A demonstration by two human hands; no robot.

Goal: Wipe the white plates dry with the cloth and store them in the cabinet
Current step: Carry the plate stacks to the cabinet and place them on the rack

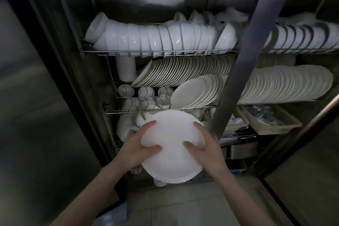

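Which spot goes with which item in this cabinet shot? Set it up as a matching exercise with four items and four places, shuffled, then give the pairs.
Items
1. bowls
2. held plate
3. standing plates
4. bin

Places
A. between the left hand and the right hand, in front of the cabinet
B. top rack, lying on their sides
C. low on the right side
D. middle rack, on edge in a row

Pairs: 1-B, 2-A, 3-D, 4-C
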